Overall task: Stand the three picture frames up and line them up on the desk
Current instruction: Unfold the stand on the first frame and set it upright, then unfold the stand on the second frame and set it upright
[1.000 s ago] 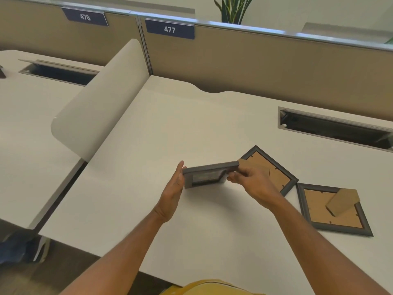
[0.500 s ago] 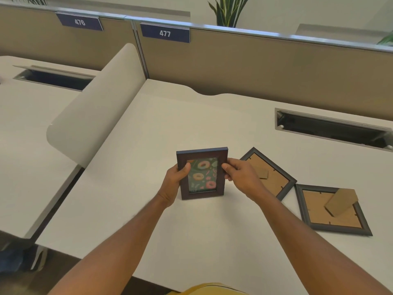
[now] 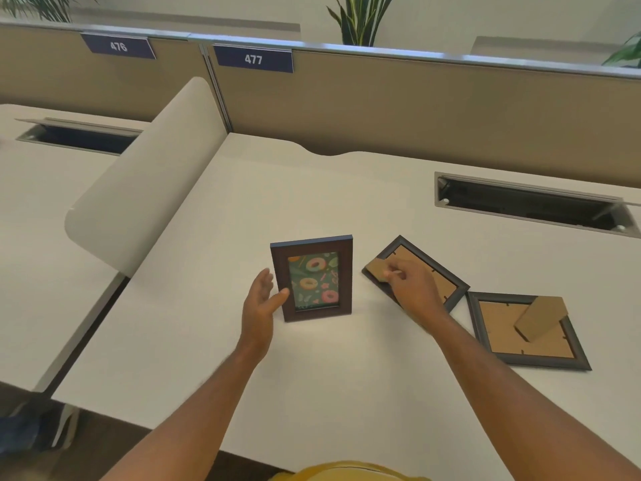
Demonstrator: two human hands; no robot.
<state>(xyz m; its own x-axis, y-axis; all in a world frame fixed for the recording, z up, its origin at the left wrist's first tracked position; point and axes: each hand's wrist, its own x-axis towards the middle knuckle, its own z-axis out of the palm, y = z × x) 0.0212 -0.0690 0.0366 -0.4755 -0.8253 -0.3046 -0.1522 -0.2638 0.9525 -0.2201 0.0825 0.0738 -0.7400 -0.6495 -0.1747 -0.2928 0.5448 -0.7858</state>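
A dark brown picture frame [image 3: 312, 278] with a doughnut print stands upright on the white desk [image 3: 347, 203], facing me. My left hand [image 3: 262, 302] is open just left of it, thumb tip touching its left edge. A second grey frame [image 3: 447, 284] lies face down to the right, cardboard back up. My right hand [image 3: 412, 286] rests on it, fingers pinching its cardboard stand [image 3: 376, 270]. A third grey frame [image 3: 499, 324] lies face down further right, its stand flap [image 3: 541, 322] raised.
A tan partition [image 3: 381, 105] with number plates closes off the back. A curved white divider [image 3: 138, 189] borders the desk's left side. An open cable slot [image 3: 527, 204] sits at the back right. The desk's front edge runs near my body.
The doughnut frame was turned upright and now stands on the desk. My right hand let go of it and moved right onto the second frame. My left hand opened.
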